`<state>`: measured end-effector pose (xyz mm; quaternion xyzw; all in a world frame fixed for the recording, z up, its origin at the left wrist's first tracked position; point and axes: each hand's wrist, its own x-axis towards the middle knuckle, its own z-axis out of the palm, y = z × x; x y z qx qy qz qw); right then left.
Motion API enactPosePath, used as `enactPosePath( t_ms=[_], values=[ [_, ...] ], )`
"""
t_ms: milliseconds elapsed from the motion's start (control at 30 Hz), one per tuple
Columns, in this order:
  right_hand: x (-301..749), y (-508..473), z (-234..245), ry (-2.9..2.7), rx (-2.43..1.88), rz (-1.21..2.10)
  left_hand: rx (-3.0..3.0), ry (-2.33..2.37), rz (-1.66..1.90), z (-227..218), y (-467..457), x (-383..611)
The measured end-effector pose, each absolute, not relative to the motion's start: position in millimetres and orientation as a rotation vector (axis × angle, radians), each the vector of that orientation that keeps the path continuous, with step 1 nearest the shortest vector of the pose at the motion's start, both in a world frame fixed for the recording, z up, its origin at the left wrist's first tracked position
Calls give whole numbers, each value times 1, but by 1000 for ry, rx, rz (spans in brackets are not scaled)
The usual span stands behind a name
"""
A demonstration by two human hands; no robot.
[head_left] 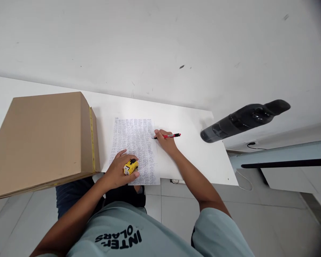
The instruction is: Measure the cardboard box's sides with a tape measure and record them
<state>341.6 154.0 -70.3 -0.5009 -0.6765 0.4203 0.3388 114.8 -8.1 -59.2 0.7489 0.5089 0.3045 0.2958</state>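
A red and black pen (172, 135) is gripped in my right hand (164, 140), its tip at the right edge of a sheet of paper (133, 139) covered in dense handwriting. My left hand (119, 170) rests on the lower left part of the sheet. Its fingers curl round a yellow and black tape measure (131, 166). No drawn-out blade shows at the tape measure. The paper lies flat on the white table, and its lower edge reaches the table's front edge.
A large cardboard box (45, 135) stands on the left, with a yellow strip (92, 139) along its side. On the right is a dark handheld vacuum (243, 119). The white table (192, 157) runs along a scuffed wall (139, 43). Below lies a tiled floor (176, 214).
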Motion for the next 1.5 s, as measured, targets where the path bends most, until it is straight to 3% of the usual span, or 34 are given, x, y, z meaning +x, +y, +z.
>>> enactPosePath(
  t_ms=[1500],
  values=[
    [342,150,-64,-1705,-1292,1142,2032,1419,906,-64,-14,117]
  ],
)
